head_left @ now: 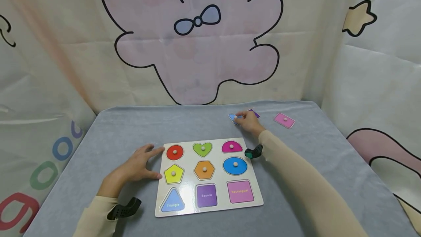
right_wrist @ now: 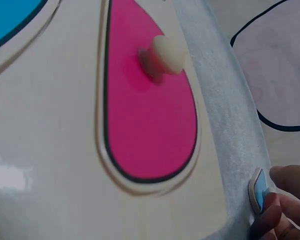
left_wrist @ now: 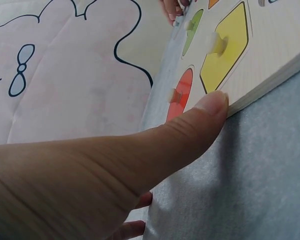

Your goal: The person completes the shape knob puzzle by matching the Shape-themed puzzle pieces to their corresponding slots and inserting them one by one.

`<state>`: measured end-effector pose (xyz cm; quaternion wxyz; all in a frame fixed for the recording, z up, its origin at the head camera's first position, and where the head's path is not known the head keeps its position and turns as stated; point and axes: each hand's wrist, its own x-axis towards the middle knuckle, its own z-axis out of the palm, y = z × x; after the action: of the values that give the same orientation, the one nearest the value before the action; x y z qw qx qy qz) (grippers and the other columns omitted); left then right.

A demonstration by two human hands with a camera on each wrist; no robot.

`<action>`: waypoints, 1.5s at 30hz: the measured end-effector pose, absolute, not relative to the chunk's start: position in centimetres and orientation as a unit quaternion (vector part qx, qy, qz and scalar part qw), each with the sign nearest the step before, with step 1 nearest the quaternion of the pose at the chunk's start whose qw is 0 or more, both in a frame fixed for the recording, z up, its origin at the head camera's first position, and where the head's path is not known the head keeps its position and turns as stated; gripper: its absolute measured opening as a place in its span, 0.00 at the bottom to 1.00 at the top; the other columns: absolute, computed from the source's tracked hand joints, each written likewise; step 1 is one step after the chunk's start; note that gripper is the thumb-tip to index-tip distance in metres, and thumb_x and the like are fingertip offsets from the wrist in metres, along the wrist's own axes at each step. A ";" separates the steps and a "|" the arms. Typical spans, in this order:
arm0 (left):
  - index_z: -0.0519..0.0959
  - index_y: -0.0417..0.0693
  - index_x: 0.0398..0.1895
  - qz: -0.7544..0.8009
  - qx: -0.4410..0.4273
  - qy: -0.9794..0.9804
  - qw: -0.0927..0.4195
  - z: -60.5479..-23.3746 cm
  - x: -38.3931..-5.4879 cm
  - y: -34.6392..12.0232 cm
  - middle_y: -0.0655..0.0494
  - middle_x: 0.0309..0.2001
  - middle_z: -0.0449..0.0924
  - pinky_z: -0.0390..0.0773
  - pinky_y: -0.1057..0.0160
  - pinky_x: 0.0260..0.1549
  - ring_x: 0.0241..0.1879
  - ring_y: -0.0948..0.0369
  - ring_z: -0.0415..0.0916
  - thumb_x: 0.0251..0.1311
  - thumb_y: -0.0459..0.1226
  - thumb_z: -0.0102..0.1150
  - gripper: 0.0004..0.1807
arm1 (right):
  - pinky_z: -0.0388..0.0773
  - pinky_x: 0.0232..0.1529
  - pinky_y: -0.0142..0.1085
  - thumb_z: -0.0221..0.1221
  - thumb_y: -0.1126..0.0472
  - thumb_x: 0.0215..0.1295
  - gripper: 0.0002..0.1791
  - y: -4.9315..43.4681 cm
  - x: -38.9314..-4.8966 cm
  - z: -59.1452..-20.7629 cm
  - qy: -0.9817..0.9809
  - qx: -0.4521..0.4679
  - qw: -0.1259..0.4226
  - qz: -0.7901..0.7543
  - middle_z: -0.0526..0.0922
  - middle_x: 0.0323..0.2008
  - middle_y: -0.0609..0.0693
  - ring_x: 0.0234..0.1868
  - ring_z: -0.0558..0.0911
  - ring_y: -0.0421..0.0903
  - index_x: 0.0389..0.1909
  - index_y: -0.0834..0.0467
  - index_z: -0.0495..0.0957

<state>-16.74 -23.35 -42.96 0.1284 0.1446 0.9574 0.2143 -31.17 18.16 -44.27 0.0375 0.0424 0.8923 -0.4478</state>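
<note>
A white shape puzzle board (head_left: 190, 207) lies on the cloth. My left hand (head_left: 136, 165) is at its left edge, thumb and a finger touching the edge, fingers spread. In the left wrist view the thumb (left_wrist: 190, 130) rests on the rim beside the yellow pentagon (left_wrist: 225, 47). Past the board's far right corner, my right hand (head_left: 249, 121) pinches the knob of a blue triangle piece (head_left: 232, 117). In the right wrist view the fingertips meet at this blue piece (right_wrist: 260, 190). A purple piece (head_left: 254, 113), partly hidden, lies behind the right hand.
A pink rectangle piece (head_left: 284, 120) lies at the back right. Knobbed pieces fill the board's upper two rows, including a magenta semicircle (head_left: 231, 146). Its bottom row shows printed slots: triangle (head_left: 173, 201), square (head_left: 207, 195) and rectangle (head_left: 240, 192). A printed curtain (head_left: 197, 65) stands behind the table.
</note>
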 end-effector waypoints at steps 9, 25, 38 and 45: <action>0.67 0.55 0.75 0.208 0.138 0.960 0.128 -43.0 -16.8 -23.4 0.32 0.74 0.58 0.64 0.26 0.64 0.72 0.31 0.54 0.41 0.54 0.81 0.54 | 0.69 0.30 0.30 0.64 0.59 0.68 0.18 17.8 -31.3 -44.3 0.896 0.051 0.027 -0.441 0.74 0.29 0.49 0.29 0.72 0.41 0.54 0.64 0.82; 0.68 0.54 0.74 0.206 0.146 0.960 0.125 -43.2 -16.8 -23.2 0.31 0.74 0.59 0.64 0.26 0.64 0.72 0.30 0.55 0.41 0.54 0.81 0.54 | 0.70 0.30 0.29 0.65 0.62 0.67 0.10 17.8 -31.0 -45.0 0.909 0.043 -0.002 -0.415 0.78 0.31 0.51 0.33 0.74 0.43 0.44 0.65 0.85; 0.67 0.55 0.75 0.196 0.144 0.962 0.125 -43.1 -17.0 -23.4 0.31 0.74 0.59 0.64 0.26 0.64 0.72 0.31 0.55 0.40 0.55 0.80 0.54 | 0.73 0.31 0.28 0.64 0.61 0.68 0.12 17.1 -29.7 -43.0 0.900 -0.022 0.001 -0.435 0.79 0.33 0.53 0.32 0.75 0.44 0.46 0.65 0.84; 0.67 0.55 0.75 0.200 0.145 0.961 0.125 -43.1 -17.0 -23.5 0.31 0.73 0.59 0.64 0.26 0.64 0.72 0.30 0.55 0.40 0.55 0.80 0.54 | 0.73 0.32 0.29 0.65 0.61 0.67 0.11 15.3 -28.6 -42.0 0.903 -0.082 0.000 -0.422 0.79 0.31 0.52 0.36 0.76 0.45 0.44 0.64 0.86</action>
<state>-16.98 -23.48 -43.06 0.1246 0.1450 0.9610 0.1998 -28.57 15.27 -41.99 0.0002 -0.0824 0.9030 -0.4216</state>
